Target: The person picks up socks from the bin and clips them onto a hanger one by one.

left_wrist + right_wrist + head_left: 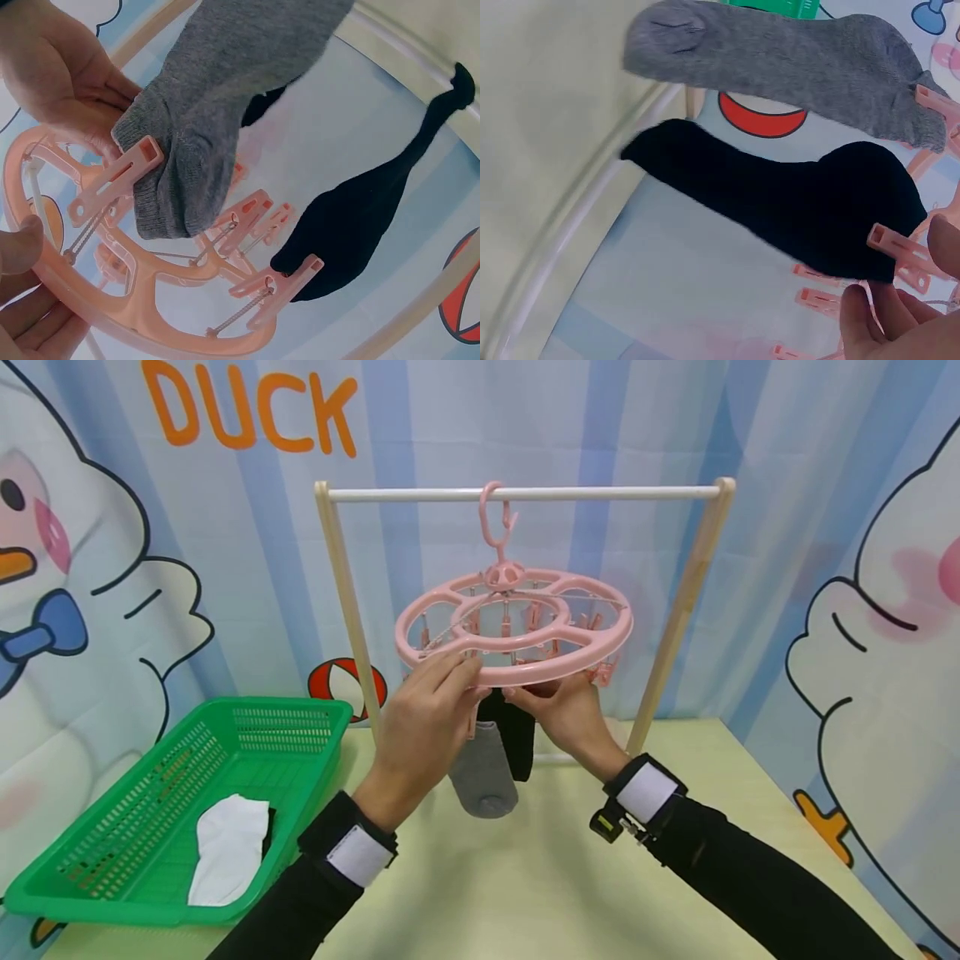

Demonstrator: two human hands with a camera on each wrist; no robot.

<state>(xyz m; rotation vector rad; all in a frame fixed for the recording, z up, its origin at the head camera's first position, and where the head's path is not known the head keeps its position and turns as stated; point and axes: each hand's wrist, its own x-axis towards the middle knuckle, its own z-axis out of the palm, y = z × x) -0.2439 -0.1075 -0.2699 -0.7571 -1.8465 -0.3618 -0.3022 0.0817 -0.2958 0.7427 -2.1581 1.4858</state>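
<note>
A pink round clip hanger hangs by its hook from a white bar. My left hand grips its near rim, thumb and fingers on either side of it. A grey sock dangles by its cuff from a pink peg, just beside that hand. To its right hangs a black sock, a peg across its cuff. At that cuff the fingertips of my right hand pinch the black fabric. In the left wrist view, a black sock hangs from another peg.
A green basket at the left holds a white sock with something black under it. The stand's wooden posts rise on both sides of the hanger, joined by the white bar. More pegs hang around the ring.
</note>
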